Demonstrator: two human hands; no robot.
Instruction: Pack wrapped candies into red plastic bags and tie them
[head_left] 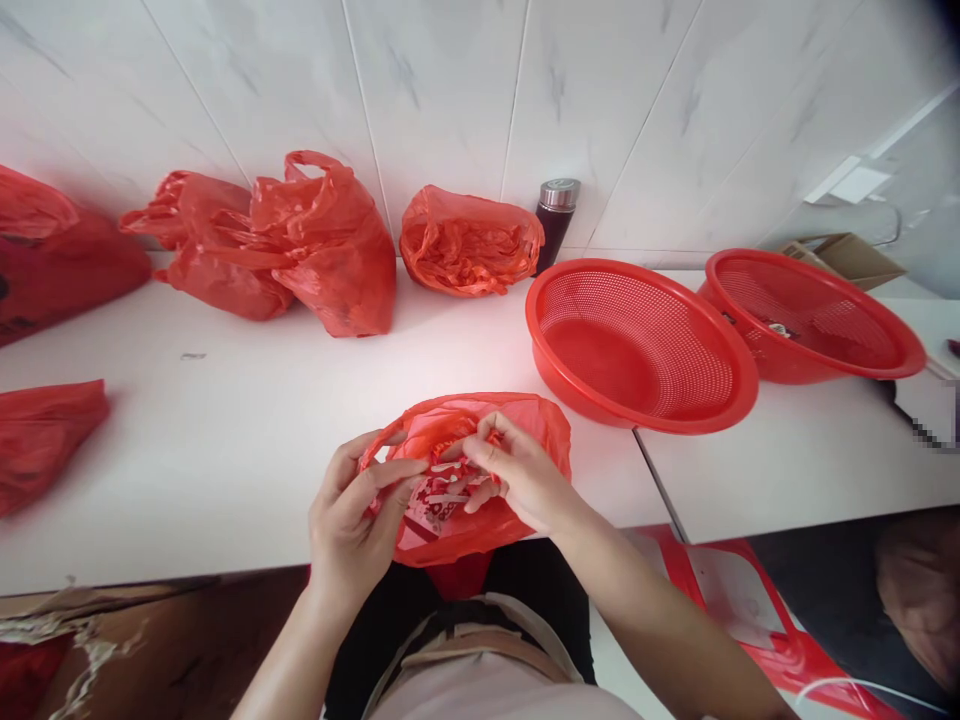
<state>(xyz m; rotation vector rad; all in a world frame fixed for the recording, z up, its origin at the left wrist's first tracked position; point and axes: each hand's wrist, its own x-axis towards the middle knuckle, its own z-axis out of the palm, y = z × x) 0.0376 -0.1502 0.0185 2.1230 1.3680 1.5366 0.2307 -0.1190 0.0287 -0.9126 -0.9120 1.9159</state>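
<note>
A red plastic bag [551, 430] lies with its mouth up at the front edge of the table. My left hand [356, 505] is closed at the bag's left rim, thumb and forefinger pinched over the opening. My right hand [521, 475] reaches over the opening with thumb and fingertips pressed together; what they pinch is too small to name. Beneath the fingers, inside the bag, show small white-and-red pieces and a patterned pink packet [431, 508]. Part of the contents is hidden by my hands.
Red baskets, one near [645, 345] and one farther right [817, 310], stand on the white table [247, 440]. Along the wall are filled red bags [337, 250], an open bag of crumpled red plastic [472, 245] and a dark flask [555, 225]. Part of a person [919, 590] shows at lower right.
</note>
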